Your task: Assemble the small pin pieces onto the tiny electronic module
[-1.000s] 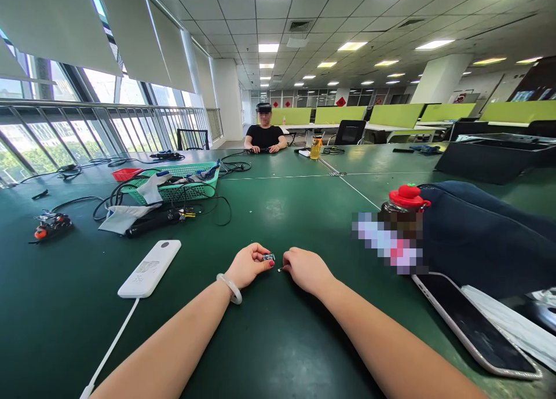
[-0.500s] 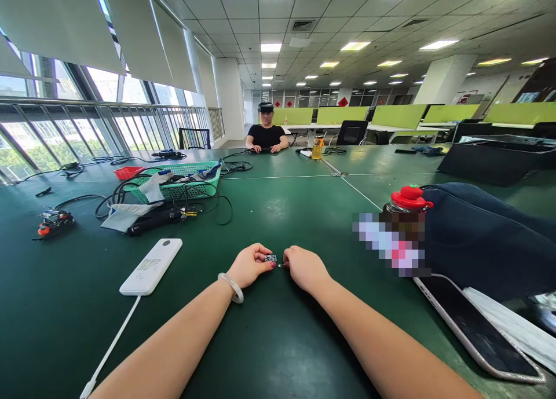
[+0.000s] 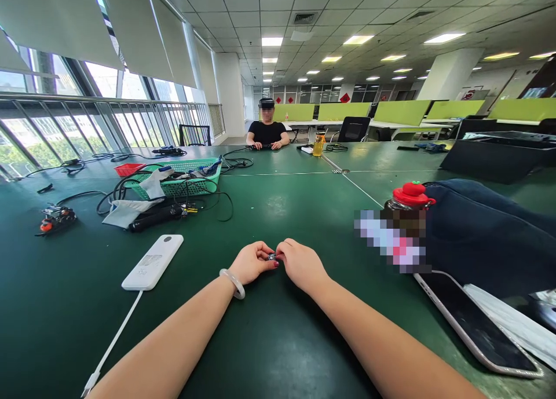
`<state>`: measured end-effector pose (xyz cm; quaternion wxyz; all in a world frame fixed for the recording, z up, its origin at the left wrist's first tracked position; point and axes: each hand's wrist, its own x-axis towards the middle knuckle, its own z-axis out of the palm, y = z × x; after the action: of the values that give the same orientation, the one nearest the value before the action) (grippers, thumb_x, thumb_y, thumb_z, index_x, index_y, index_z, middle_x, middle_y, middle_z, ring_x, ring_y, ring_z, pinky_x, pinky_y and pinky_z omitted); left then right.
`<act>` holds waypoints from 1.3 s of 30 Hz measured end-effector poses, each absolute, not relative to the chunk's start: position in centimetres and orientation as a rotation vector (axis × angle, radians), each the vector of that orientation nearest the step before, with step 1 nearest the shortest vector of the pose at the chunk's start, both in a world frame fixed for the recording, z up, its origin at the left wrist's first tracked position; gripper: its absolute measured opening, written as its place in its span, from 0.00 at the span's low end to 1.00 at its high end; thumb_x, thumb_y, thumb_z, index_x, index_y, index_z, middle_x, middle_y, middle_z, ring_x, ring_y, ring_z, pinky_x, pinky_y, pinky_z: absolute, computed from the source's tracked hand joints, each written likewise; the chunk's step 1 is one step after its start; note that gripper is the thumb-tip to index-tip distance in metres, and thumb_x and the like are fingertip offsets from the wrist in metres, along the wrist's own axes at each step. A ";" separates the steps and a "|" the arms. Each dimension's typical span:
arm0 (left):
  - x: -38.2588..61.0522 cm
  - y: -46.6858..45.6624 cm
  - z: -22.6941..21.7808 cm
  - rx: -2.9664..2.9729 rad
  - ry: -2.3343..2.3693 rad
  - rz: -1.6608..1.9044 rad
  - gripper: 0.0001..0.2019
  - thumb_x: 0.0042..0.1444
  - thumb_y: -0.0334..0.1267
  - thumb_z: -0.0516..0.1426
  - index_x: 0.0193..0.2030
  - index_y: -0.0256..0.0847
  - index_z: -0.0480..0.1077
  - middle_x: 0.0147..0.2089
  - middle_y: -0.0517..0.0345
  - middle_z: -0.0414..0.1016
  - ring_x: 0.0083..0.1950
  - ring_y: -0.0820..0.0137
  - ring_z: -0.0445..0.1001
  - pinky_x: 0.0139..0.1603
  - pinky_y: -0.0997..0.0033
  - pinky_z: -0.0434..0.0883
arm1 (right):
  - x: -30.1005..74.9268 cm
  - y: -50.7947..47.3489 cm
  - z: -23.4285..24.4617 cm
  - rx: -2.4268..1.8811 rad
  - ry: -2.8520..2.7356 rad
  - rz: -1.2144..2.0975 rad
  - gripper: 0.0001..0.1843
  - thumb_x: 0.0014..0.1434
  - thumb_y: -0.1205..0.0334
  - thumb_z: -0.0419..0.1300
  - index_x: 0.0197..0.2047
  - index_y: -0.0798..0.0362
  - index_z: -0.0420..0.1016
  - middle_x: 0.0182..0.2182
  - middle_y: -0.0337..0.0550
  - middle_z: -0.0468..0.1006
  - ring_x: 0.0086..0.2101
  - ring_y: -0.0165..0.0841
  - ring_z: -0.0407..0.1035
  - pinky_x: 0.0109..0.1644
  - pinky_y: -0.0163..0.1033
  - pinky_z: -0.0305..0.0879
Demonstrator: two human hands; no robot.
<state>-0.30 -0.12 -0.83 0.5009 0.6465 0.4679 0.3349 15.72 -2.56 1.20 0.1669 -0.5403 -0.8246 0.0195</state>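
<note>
My left hand [image 3: 251,263] and my right hand [image 3: 300,264] meet over the green table [image 3: 269,341], fingertips touching. Between them sits a tiny metallic part [image 3: 271,256], pinched by the left fingers with red nails. The right hand's fingers are closed against the same part; whatever small piece they hold is hidden. A pale bangle [image 3: 233,283] circles my left wrist.
A white power bank [image 3: 152,262] with a cable lies to the left. A phone [image 3: 471,324], a red-capped bottle [image 3: 406,213] and dark cloth [image 3: 482,231] lie right. A green basket [image 3: 182,182] with cables stands further back. A person [image 3: 267,134] sits at the far end.
My right hand has moved left and closed the gap to the left hand; the small pin it held is now against the part. The camera has tilted slightly.
</note>
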 end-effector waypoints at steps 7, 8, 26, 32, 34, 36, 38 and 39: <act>-0.2 -0.3 -0.5 1.536 1.132 0.827 0.15 0.37 0.37 0.65 0.31 0.36 0.66 0.26 0.60 0.72 0.27 0.75 0.69 0.31 0.74 0.66 | 16.1 -2.7 1.6 -1.536 -2.323 0.075 0.12 0.61 0.63 0.45 0.38 0.49 0.69 0.35 0.38 0.71 0.34 0.28 0.67 0.35 0.32 0.56; -0.2 -0.3 -0.5 1.517 1.129 0.849 0.15 0.36 0.37 0.65 0.31 0.36 0.66 0.26 0.60 0.72 0.27 0.75 0.70 0.31 0.74 0.66 | 16.2 -2.7 1.6 -1.538 -2.311 0.091 0.12 0.61 0.63 0.45 0.40 0.49 0.69 0.36 0.39 0.71 0.35 0.28 0.67 0.36 0.32 0.57; -0.6 -1.1 1.6 1.067 1.006 0.764 0.16 0.44 0.36 0.62 0.42 0.35 0.72 0.38 0.52 0.75 0.34 0.75 0.73 0.38 0.75 0.71 | 15.3 -3.8 1.5 -1.514 -2.328 -0.119 0.15 0.61 0.53 0.46 0.37 0.52 0.69 0.32 0.42 0.72 0.32 0.30 0.68 0.33 0.33 0.59; -0.4 -1.4 1.9 1.032 1.007 0.752 0.15 0.42 0.32 0.63 0.40 0.34 0.73 0.34 0.53 0.76 0.30 0.76 0.73 0.36 0.76 0.70 | 14.7 -4.0 1.3 -1.497 -2.378 -0.138 0.13 0.59 0.53 0.49 0.37 0.53 0.69 0.32 0.42 0.72 0.32 0.31 0.68 0.32 0.34 0.59; -0.6 -1.3 1.9 1.056 1.019 0.740 0.16 0.42 0.32 0.63 0.41 0.34 0.72 0.35 0.52 0.76 0.31 0.75 0.73 0.38 0.75 0.70 | 14.7 -4.0 1.2 -1.489 -2.380 -0.119 0.14 0.59 0.53 0.49 0.38 0.52 0.69 0.32 0.42 0.72 0.32 0.31 0.68 0.32 0.34 0.59; -1.1 -0.9 2.2 1.095 1.050 0.744 0.16 0.43 0.31 0.62 0.42 0.34 0.71 0.38 0.50 0.76 0.35 0.73 0.74 0.41 0.73 0.71 | 14.9 -3.9 1.2 -1.487 -2.363 -0.078 0.14 0.60 0.52 0.48 0.38 0.51 0.69 0.33 0.41 0.72 0.33 0.30 0.68 0.33 0.33 0.58; -2.4 -0.3 2.8 1.193 1.135 0.766 0.17 0.45 0.31 0.60 0.44 0.34 0.70 0.42 0.48 0.75 0.38 0.71 0.75 0.43 0.71 0.71 | 15.2 -3.7 1.2 -1.496 -2.319 -0.038 0.14 0.60 0.51 0.48 0.37 0.51 0.69 0.33 0.41 0.73 0.33 0.30 0.68 0.34 0.33 0.58; -3.3 0.1 3.2 1.282 1.220 0.762 0.17 0.45 0.30 0.58 0.46 0.34 0.69 0.44 0.48 0.74 0.39 0.70 0.75 0.43 0.70 0.71 | 15.4 -3.6 1.2 -1.506 -2.292 -0.019 0.15 0.60 0.51 0.47 0.37 0.50 0.69 0.33 0.40 0.73 0.33 0.30 0.68 0.34 0.33 0.58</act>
<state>-3.30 0.09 3.19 0.5708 0.5461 0.5200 0.3249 15.39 -3.64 1.22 0.1981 -0.5383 -0.8191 -0.0067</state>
